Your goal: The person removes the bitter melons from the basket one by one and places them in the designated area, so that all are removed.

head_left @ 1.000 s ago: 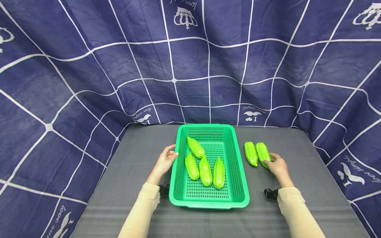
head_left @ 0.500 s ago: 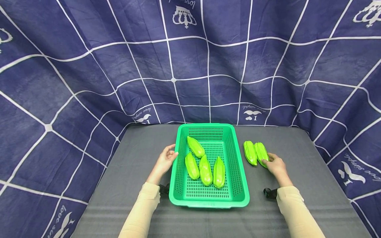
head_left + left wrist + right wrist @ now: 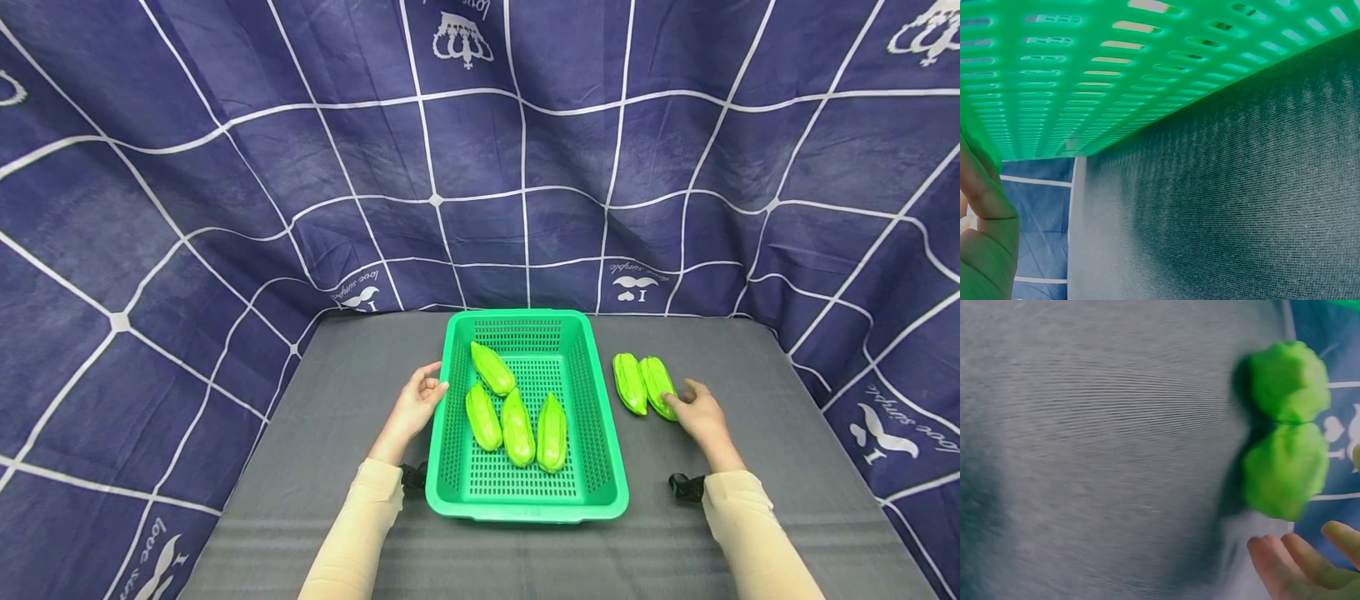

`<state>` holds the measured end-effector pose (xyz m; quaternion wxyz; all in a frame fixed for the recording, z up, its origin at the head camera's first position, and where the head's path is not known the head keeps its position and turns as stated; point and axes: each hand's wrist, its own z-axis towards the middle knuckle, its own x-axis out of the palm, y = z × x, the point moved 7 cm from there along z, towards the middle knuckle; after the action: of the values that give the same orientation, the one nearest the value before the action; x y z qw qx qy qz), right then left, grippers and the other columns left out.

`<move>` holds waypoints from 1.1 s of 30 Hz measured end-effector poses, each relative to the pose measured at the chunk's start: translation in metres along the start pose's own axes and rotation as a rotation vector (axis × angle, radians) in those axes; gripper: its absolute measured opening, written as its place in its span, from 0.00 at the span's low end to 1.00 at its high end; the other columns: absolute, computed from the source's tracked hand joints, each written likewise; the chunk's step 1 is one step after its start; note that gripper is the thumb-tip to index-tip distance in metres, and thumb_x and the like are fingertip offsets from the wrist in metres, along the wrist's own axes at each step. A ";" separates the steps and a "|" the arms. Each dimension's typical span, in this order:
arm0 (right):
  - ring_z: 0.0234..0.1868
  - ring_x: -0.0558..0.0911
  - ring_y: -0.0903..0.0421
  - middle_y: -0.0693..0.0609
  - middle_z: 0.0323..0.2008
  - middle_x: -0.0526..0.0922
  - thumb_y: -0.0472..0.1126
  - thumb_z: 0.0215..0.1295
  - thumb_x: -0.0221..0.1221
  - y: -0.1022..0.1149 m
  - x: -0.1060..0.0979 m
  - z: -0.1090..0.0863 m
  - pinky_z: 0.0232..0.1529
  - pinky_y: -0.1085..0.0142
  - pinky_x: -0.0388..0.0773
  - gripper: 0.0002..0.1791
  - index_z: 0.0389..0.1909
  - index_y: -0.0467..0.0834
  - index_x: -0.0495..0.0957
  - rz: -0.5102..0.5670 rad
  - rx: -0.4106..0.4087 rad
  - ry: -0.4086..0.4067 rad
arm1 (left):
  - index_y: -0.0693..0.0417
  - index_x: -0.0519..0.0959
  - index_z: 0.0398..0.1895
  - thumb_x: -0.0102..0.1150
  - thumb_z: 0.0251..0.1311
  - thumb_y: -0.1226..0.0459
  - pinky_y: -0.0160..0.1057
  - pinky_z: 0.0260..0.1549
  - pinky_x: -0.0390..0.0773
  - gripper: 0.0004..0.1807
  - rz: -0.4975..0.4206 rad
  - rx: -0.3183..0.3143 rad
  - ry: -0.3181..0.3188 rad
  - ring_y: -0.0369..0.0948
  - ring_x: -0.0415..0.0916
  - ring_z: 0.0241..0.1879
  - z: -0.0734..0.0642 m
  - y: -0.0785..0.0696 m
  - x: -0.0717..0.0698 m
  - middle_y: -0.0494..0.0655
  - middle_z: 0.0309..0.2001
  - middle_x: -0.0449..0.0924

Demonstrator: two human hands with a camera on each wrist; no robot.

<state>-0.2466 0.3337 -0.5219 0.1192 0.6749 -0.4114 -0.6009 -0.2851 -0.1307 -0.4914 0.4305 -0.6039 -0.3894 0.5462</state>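
In the head view, my left hand [image 3: 416, 403] rests against the left side of the green plastic basket [image 3: 527, 510], fingers loosely bent and thumb tip at the rim. The left wrist view has those fingers [image 3: 985, 212] beside the slotted basket wall [image 3: 1072, 75]. Inside the basket lie several glossy, ridged green fruits [image 3: 517, 429] with tapered ends, shaped like star fruit. Two more lie side by side on the table to the right: a left one [image 3: 629, 383] and a right one [image 3: 657, 387]. Beside the right one is my right hand [image 3: 701, 412], fingers spread and holding nothing.
A grey cloth-covered table [image 3: 352, 358] lies under everything. Behind and around it hangs a dark blue curtain [image 3: 480, 150] with white lines. Black wrist cameras [image 3: 686, 487] sit below the hands.
Half a second ago, my right hand pushed the right-hand fruit leftward against its neighbour. Now its fingers have loosened and drawn back slightly right. The left hand stays at the basket.
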 end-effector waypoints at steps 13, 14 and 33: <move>0.67 0.67 0.31 0.28 0.69 0.61 0.50 0.74 0.50 0.059 -0.029 -0.020 0.62 0.41 0.66 0.36 0.73 0.32 0.55 0.057 -0.159 -0.091 | 0.67 0.60 0.72 0.52 0.72 0.67 0.35 0.32 0.69 0.29 -0.006 -0.010 0.022 0.36 0.69 0.30 0.001 0.004 -0.001 0.60 0.41 0.77; 0.67 0.67 0.32 0.28 0.69 0.61 0.49 0.74 0.51 0.065 -0.029 -0.023 0.63 0.41 0.66 0.36 0.73 0.32 0.55 0.069 -0.174 -0.091 | 0.66 0.61 0.72 0.53 0.72 0.66 0.34 0.32 0.69 0.29 -0.006 -0.012 0.017 0.36 0.69 0.30 0.003 0.009 -0.001 0.59 0.41 0.77; 0.66 0.71 0.37 0.35 0.68 0.67 0.47 0.73 0.55 0.160 0.008 -0.069 0.62 0.45 0.70 0.31 0.70 0.35 0.63 0.192 -0.394 0.064 | 0.68 0.62 0.70 0.54 0.70 0.68 0.33 0.32 0.69 0.28 0.005 0.036 0.007 0.35 0.69 0.30 0.002 0.006 0.000 0.56 0.38 0.77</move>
<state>-0.2503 0.2034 -0.4058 0.3186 0.6151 -0.3442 -0.6338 -0.2875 -0.1328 -0.4971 0.4415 -0.5988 -0.3765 0.5521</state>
